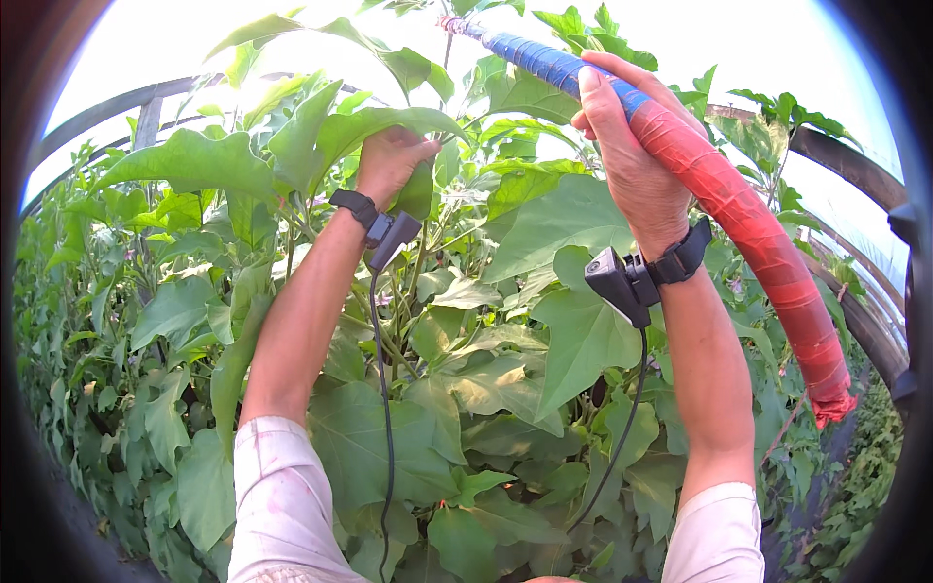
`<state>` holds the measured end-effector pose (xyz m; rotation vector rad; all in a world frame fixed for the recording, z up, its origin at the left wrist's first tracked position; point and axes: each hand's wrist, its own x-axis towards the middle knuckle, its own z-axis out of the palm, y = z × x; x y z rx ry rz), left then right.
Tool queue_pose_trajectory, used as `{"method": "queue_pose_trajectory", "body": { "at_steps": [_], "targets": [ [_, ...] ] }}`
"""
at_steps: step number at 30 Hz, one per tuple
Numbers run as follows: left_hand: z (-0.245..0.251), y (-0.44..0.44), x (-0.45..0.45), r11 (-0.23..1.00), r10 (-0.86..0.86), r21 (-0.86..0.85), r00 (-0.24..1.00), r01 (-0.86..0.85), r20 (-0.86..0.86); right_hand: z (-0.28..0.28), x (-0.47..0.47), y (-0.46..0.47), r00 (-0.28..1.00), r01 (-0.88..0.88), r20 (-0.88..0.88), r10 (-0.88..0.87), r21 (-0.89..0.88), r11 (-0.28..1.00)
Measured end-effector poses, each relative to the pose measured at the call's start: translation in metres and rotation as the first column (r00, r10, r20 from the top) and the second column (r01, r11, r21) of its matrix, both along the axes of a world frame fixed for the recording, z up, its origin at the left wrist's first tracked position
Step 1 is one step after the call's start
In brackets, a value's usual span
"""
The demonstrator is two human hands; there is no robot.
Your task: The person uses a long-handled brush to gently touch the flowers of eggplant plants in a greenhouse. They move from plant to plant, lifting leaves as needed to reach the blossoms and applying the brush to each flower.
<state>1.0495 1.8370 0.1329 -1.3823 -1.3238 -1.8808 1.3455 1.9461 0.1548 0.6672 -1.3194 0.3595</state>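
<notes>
My right hand (634, 138) grips a long curved rod (736, 197) wrapped in blue and red tape. The rod's narrow tip (450, 24) is up beside the top of an eggplant plant, while its thick red end hangs down at the right. Further left, my left hand (393, 160) is raised in the foliage with thumb and fingers pinched together at a thin eggplant stem (447, 62). A broad leaf (390, 122) partly covers those fingers. Both wrists carry a strapped-on camera, such as the left camera (393, 240) and right camera (619, 284).
Dense eggplant foliage (466, 408) fills the space before me, with a few purple flowers. Dark cables (384, 379) run down from the wrist cameras. Curved frame bars (853, 164) arch at both sides. A dark ground strip (809, 503) shows at the lower right.
</notes>
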Motion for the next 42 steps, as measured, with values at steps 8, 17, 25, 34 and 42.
{"method": "queue_pose_trajectory", "body": {
  "at_steps": [8,17,25,34,42],
  "targets": [
    [-0.003,0.006,0.002,0.991,0.132,0.035,0.989,-0.13,-0.063,0.051,-0.022,-0.009,0.969,0.213,-0.18,-0.171,0.251,0.944],
    [-0.007,0.006,0.004,0.984,0.172,0.063,0.977,-0.165,-0.126,0.078,-0.05,-0.01,0.945,0.304,-0.215,-0.245,0.308,0.902],
    [-0.006,0.006,0.004,0.976,0.217,0.034,0.972,-0.215,-0.084,0.077,-0.049,-0.012,0.942,0.25,-0.314,-0.118,0.425,0.87],
    [-0.004,0.005,-0.011,0.985,0.173,0.004,0.984,-0.173,-0.051,0.008,0.029,0.028,0.995,0.095,0.022,-0.095,0.001,0.995],
    [-0.009,0.001,-0.032,0.949,0.309,-0.027,0.944,-0.314,-0.119,-0.051,0.163,0.099,0.977,0.191,-0.034,-0.209,-0.282,0.94]
  ]
}}
